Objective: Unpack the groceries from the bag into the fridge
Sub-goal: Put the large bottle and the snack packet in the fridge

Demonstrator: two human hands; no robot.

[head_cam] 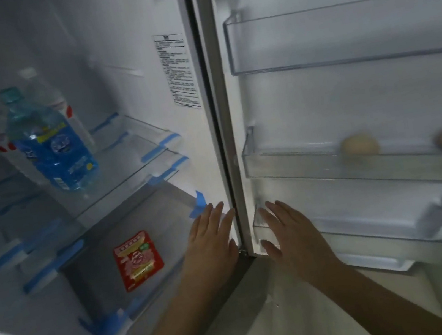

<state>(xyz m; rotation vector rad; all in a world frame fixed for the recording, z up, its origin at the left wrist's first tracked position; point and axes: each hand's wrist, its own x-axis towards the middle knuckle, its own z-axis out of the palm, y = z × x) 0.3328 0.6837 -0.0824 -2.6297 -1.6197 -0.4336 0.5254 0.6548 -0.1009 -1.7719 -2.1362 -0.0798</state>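
Note:
The fridge stands open, its door (349, 106) swung to the right. A blue-labelled water bottle (50, 145) stands on a glass shelf (132, 164) at the left, with clear bottles (59, 106) behind it. A red snack packet (137, 258) lies flat on the bottom compartment floor. Two eggs (359, 145) rest in the middle door bin (301, 172). My left hand (210, 238) hovers flat and empty near the hinge, right of the packet. My right hand (290, 231) is spread flat and empty by the lowest door bin (369, 233). No bag is in view.
The top door bin (337, 33) holds nothing. Blue tape strips (159, 148) mark the shelf corners. A printed label (177, 70) sits on the fridge's inner right wall. Pale floor (311, 326) shows below the door.

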